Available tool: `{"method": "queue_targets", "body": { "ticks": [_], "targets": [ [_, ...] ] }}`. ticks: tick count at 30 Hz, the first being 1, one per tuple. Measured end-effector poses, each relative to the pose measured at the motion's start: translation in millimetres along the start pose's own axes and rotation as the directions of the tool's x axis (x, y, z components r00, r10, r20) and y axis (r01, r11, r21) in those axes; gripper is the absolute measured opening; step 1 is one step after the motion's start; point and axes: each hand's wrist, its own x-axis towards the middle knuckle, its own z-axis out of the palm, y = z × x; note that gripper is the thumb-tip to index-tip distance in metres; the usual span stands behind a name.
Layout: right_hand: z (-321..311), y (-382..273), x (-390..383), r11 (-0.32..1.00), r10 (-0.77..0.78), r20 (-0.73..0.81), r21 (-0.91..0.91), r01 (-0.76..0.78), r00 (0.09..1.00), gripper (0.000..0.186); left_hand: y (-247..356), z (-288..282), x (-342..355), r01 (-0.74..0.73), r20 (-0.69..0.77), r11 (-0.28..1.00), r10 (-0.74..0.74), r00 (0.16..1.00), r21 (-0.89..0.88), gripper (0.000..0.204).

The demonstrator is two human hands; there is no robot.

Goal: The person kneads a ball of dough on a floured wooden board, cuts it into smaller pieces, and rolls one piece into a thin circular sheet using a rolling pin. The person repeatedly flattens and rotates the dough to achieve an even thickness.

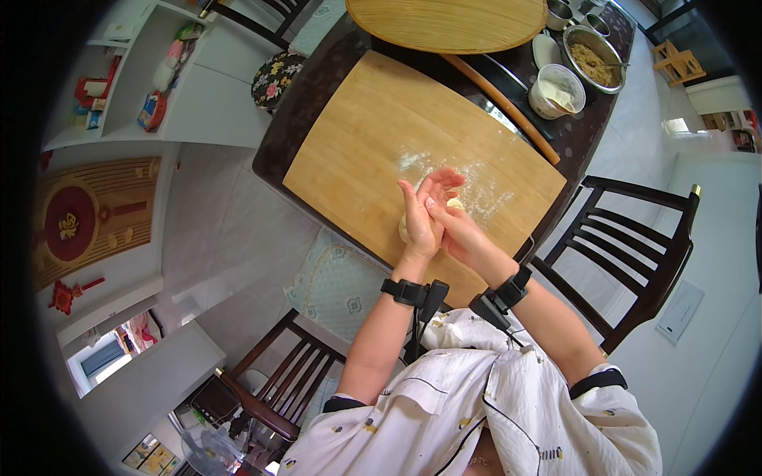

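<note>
The left hand (pixel 418 218) stands upright on its edge, fingers together and pointing away from the body, its palm turned toward the right. Pressed against that palm is a pale lump of dough (pixel 454 205), which shows only as a small patch above the right knuckles and a sliver low beside the left palm; its shape and long axis cannot be told because the hands hide most of it. The right hand (pixel 459 232) comes in from the lower right and lies across the dough, fingers reaching onto the left palm. So the dough sits between the two palms, the left one on its left side and the right one over it, and both are equally near, both touching. Neither grip is a closed fist: each hand is flat and open, and the pair clamp the dough between them.

Just below the hands is a large wooden board (pixel 373 119), dusted with flour (pixel 476 186) to the right of the hands. The board rests on a dark tabletop (pixel 305 87). Farther right along the board's far edge lies a long rolling pin (pixel 502 101), then a white bowl (pixel 558 89) and a metal bowl of filling (pixel 594 59). A dark wooden chair (pixel 635 254) stands at the right, over a pale tiled floor.
</note>
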Motion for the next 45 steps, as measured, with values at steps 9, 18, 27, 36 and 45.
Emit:
{"method": "queue_targets", "body": {
  "ticks": [9,18,27,36,45],
  "targets": [
    [-27.2,3.7,-5.5,0.979,-0.032,0.311,0.199,-0.032,0.95,0.041,-0.1,-10.1,7.8,0.029,-0.05,0.975,-0.041,0.998,-0.219,0.093],
    [-37.0,4.8,-3.8,0.96,-0.092,-0.017,-0.267,0.084,0.996,0.029,-4.7,-32.6,12.0,-0.045,-0.185,0.977,0.006,0.983,-0.207,0.081],
    [-26.4,23.3,10.1,0.041,-0.59,0.461,-0.803,0.595,0.663,0.042,-9.8,-57.1,-9.7,-0.083,-0.279,0.956,0.002,0.96,-0.28,0.082],
    [-16.0,13.7,3.1,-0.001,-0.424,0.469,-0.856,0.517,0.775,0.059,-0.3,-61.6,-16.8,-0.111,-0.32,0.919,-0.016,0.947,-0.377,0.088],
    [13.5,15.6,-12.7,0.457,-0.455,0.285,-0.739,0.495,0.844,0.017,2.7,-35.5,-11.2,-0.035,-0.237,0.889,-0.083,0.968,-0.456,0.091]
  ]
}}
